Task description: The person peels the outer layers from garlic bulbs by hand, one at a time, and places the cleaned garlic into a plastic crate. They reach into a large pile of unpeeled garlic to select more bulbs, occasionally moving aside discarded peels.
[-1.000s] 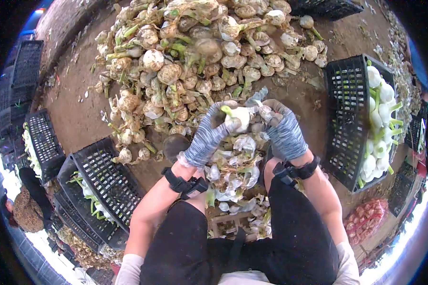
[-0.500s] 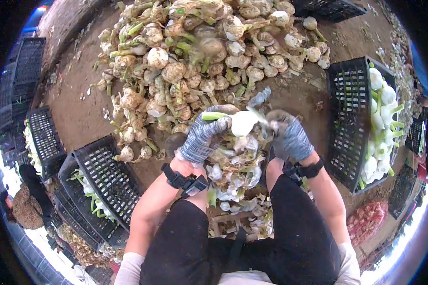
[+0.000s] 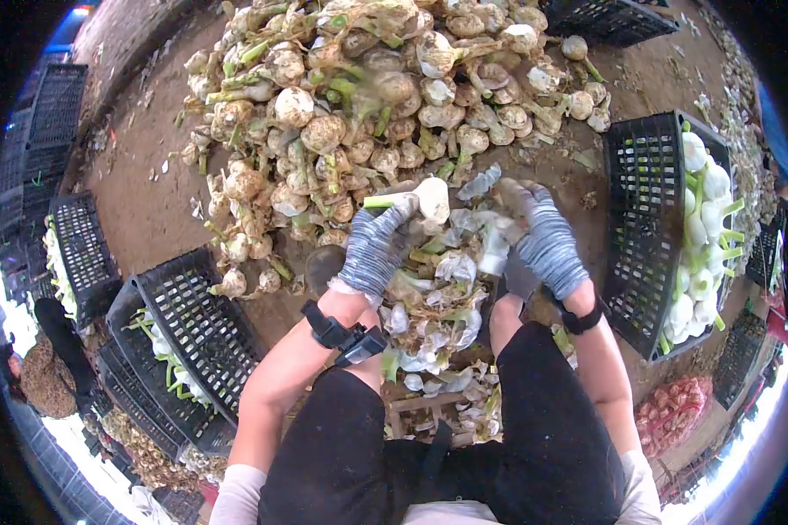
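My left hand (image 3: 376,248), in a grey knit glove, is closed around a white garlic bulb (image 3: 433,199); its trimmed green stalk (image 3: 381,201) points left. My right hand (image 3: 545,241), gloved the same way, is a short way right of the bulb. Its fingertips are slightly blurred and pinch a strip of pale garlic skin (image 3: 494,254) that hangs down. Below both hands, a heap of peeled skins (image 3: 446,306) lies between my legs. Just beyond them spreads a large pile of unpeeled garlic (image 3: 324,136) with dirty skins and stalks.
At the right stands a black crate (image 3: 643,236) filled with clean white garlic (image 3: 705,227). More black crates (image 3: 197,324) stand at the left, some holding garlic. A red mesh sack (image 3: 674,411) lies at the lower right. Another person (image 3: 52,376) is at the far left.
My right hand has pulled away from the bulb to the right, with skin at its fingers. My left hand has tilted the bulb more upright and shifted it slightly left and up.
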### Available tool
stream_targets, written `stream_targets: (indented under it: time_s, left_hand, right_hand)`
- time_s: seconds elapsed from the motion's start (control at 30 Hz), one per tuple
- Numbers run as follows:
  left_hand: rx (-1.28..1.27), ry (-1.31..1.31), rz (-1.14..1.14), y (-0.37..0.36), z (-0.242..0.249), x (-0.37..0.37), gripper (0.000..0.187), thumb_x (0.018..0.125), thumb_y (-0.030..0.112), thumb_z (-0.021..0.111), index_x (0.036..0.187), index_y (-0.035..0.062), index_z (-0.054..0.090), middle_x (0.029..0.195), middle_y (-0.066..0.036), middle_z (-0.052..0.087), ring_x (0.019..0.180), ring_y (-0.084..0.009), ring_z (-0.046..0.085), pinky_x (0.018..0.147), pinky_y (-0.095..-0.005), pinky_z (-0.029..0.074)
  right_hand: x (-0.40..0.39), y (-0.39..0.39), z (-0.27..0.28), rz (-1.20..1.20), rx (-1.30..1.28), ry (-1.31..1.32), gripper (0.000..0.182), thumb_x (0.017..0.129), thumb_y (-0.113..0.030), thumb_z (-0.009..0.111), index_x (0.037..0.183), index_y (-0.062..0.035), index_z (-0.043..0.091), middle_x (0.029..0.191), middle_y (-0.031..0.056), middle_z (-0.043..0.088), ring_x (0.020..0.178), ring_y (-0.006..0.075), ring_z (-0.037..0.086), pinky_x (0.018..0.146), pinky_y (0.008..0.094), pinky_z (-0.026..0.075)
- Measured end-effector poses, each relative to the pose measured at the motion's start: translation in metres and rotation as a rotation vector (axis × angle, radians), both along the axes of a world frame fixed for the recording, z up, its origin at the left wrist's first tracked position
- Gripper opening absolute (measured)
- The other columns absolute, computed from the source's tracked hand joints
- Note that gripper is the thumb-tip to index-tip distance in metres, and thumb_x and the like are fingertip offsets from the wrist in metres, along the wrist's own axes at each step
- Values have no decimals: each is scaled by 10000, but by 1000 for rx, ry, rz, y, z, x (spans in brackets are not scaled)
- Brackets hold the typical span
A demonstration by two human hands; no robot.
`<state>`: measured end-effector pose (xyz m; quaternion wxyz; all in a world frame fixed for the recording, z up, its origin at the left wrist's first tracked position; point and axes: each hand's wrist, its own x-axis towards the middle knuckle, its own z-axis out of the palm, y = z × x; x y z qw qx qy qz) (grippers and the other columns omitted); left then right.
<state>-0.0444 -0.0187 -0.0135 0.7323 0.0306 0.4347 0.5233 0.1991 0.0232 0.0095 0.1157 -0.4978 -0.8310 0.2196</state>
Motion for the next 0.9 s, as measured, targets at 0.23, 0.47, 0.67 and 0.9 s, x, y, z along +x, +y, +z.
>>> stream_targets:
  time_s: [0.23,0.47,0.67,0.9]
  left_hand:
    - [156,582,-101,-1,15,11,230,827,89,642,1043,18,608,861,-33,646,733,-60,582,596,-201,484]
    - [37,532,-122,3,23,6,235,796,142,679,988,17,628,815,-28,651,727,-90,596,657,-220,474]
    - [-104,297,-129,2,19,9,210,813,164,664,978,35,641,810,-11,651,621,-59,572,498,-201,458]
    - [262,562,-459,4,35,26,479,806,265,676,1177,6,522,1037,-65,597,927,-128,553,818,-263,442]
  right_hand:
    - [-67,-18,27,-197,-269,375,445,726,-222,720,1082,-38,529,841,130,604,763,216,614,685,324,491]
    - [-10,14,-26,-286,-351,74,281,785,-126,593,1054,-43,583,982,202,604,879,355,589,779,380,479]
    - [-53,-12,21,-466,-792,1034,343,845,-199,592,1153,-56,549,1095,80,570,963,180,556,811,274,458]
    - [-19,-7,21,-279,-1137,1008,330,842,-230,595,1095,-24,548,924,15,602,866,101,550,765,234,449]
